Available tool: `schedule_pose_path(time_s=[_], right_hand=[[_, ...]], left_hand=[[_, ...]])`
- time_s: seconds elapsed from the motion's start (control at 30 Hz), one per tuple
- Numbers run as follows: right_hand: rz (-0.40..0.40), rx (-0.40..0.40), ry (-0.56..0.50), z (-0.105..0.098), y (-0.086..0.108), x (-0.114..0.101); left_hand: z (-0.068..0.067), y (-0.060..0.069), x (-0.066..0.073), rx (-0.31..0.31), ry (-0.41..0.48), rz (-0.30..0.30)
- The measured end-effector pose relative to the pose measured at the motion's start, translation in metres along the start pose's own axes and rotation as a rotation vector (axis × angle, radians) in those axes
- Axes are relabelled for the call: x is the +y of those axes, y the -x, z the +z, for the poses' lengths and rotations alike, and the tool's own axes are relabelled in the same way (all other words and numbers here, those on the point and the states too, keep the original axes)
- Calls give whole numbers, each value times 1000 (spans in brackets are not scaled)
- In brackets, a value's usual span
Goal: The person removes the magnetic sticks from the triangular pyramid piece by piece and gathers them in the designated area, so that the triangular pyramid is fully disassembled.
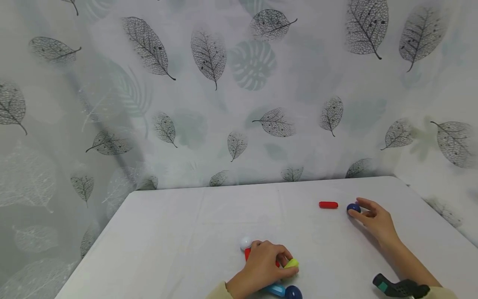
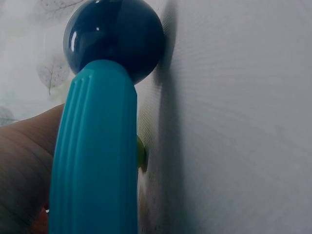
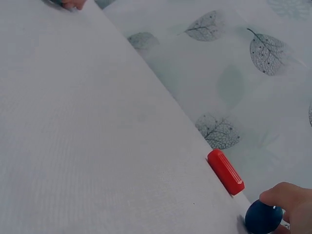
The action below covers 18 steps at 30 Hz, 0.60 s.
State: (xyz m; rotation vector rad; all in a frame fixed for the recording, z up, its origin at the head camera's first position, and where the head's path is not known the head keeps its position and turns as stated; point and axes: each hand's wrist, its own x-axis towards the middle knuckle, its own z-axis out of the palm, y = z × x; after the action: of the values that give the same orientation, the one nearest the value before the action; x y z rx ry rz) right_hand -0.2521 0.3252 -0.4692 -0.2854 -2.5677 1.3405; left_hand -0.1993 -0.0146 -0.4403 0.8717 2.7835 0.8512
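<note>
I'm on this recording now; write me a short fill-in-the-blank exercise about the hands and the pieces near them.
The right hand holds a ball coloured dark ____.
The loose bar near it is ____.
The left hand pinches a piece coloured ____.
Just beyond the left hand, another ball is ____.

Missing words: blue; red; yellow; white.

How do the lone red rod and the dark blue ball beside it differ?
Shape: the red rod is long; the dark blue ball is round. State: the rod lies untouched on the white table; the ball is pinched in the right hand. Both are on the head view's right side.
</note>
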Motion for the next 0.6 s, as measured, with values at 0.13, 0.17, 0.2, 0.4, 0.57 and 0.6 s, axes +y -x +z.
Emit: schedule_pose_path(time_s=[0.13, 0.17, 0.2, 0.4, 0.57, 0.6], right_hand=[[23, 14, -1, 0, 0, -3], [24, 15, 1, -1, 0, -3], [24, 15, 3, -1, 0, -4], [10, 9, 29, -3, 1, -6], [-8, 67, 26, -5, 3, -12], [-25, 87, 27, -5, 4, -14]], left_hand=[[0, 0, -1, 1, 0, -1], [0, 0, -1, 2, 1, -1], [0, -1, -1, 4, 0, -1], [1, 0, -1, 5, 13, 3], [2, -1, -2, 9, 27, 10], [1, -1, -2, 12, 29, 12]])
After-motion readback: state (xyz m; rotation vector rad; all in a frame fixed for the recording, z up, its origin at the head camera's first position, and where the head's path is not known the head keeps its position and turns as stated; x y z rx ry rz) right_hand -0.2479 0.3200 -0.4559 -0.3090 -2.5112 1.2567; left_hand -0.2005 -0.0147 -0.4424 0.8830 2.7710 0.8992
